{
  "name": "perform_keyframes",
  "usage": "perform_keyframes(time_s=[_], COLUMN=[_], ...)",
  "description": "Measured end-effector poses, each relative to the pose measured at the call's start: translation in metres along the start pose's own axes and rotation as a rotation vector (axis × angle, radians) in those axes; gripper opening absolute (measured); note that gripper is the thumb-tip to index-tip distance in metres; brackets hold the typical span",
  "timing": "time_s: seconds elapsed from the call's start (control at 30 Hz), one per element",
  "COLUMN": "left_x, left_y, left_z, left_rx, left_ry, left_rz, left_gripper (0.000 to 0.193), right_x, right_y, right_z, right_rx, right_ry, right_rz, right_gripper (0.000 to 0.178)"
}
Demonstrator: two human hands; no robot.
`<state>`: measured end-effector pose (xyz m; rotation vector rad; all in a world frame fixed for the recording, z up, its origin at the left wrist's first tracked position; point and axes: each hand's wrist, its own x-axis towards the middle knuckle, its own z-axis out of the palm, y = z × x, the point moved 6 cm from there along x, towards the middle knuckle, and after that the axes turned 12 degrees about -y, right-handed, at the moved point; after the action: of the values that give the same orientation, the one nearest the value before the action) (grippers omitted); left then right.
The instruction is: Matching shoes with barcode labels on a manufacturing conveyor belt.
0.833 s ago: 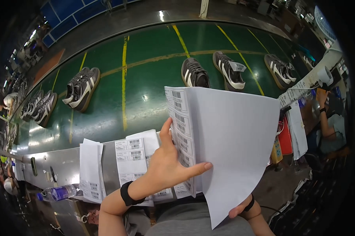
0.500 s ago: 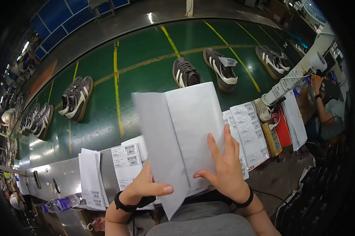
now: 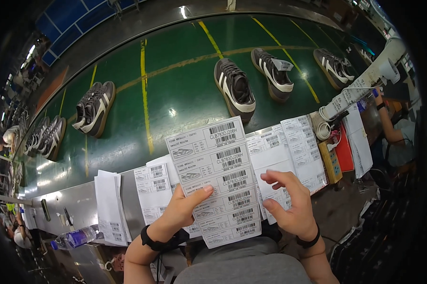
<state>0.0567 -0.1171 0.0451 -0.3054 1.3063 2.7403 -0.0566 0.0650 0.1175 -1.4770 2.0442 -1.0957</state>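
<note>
Label sheet (image 3: 225,177), smooth white paper in barcoded rows, is pinched in your left grip (image 3: 182,208) over the near edge of the bench (image 3: 83,201), its visible rows apparently unpeeled; your right grip (image 3: 291,206) curves open and empty just beside. Past the far edge, one white-striped shoe (image 3: 270,80) bears a creased paper tag (image 3: 283,65).

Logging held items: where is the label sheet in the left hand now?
In the head view, the label sheet is just below centre, held along its left edge by the left hand, with the open right hand beside its right edge.
</note>
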Motion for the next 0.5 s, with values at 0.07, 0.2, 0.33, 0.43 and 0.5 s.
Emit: perform_keyframes(time_s=[0.07,0.2,0.33,0.43,0.5], left_x=[0.003,0.008,-0.008,-0.013,-0.03], left_y=[-0.004,0.011,0.07,0.114,0.149], left_z=[-0.003,-0.008,-0.046,-0.133,-0.21], left_rx=[0.073,0.917,1.673,1.81,1.904], left_ry=[0.043,0.143,0.364,0.622,0.847], left_rz=[-0.051,-0.048,0.286,0.232,0.058], left_gripper=[0.051,0.069,0.086,0.091,0.097], right_x=[0.003,0.01,0.012,0.016,0.024], right_y=[0.022,0.056,0.059,0.06,0.054], right_z=[0.015,0.058,0.059,0.054,0.051], right_rx=[0.238,0.041,-0.082,-0.116,-0.131], right_ry=[0.028,-0.276,-0.258,-0.241,-0.236], right_rz=[0.198,0.297,0.232,0.23,0.202], right_gripper=[0.056,0.059,0.056,0.053,0.051])
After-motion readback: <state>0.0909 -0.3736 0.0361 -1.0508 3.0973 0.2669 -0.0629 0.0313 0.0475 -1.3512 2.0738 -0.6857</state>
